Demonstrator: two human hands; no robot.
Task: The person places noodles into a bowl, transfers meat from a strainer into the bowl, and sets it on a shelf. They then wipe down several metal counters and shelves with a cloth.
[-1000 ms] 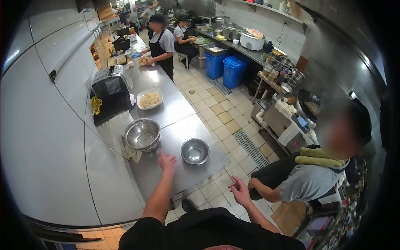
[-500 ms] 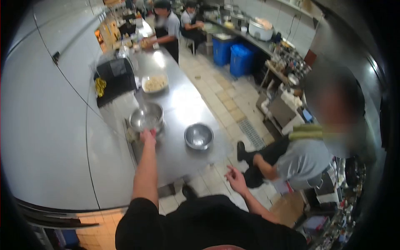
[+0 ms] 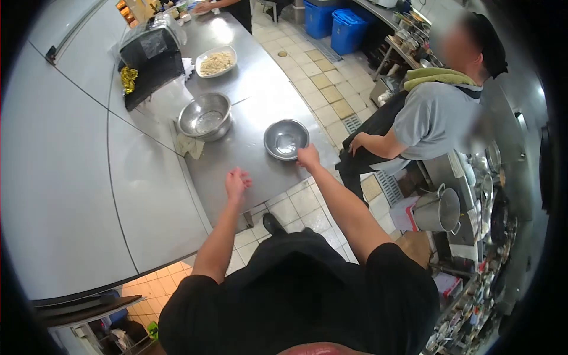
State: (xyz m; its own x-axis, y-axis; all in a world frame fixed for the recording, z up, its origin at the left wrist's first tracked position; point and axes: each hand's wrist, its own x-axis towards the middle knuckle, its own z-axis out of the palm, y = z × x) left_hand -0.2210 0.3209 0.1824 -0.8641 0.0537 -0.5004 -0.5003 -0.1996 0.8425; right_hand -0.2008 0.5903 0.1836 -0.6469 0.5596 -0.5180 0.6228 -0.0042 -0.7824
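My right hand (image 3: 308,158) grips the near right rim of a small steel bowl (image 3: 286,139) on the metal table. A little water seems to lie in its bottom, though glare makes this hard to tell. My left hand (image 3: 238,184) hovers over the table's near part with loosely bent fingers apart, holding nothing. Beyond it stands a larger steel bowl (image 3: 205,116), with a pale cloth (image 3: 189,146) beside its base. Farther back is a white dish (image 3: 216,61) of pale shredded food.
A person in a grey shirt (image 3: 435,118) is close on the right, near a large steel pot (image 3: 436,210). White cabinet doors (image 3: 65,154) flank the left side. A black box (image 3: 151,47) sits at the table's left edge, and blue bins (image 3: 349,31) stand far back.
My left hand has let go of the larger bowl and drawn back toward me. My right hand has reached forward and taken the small bowl's rim. The view has tilted down.
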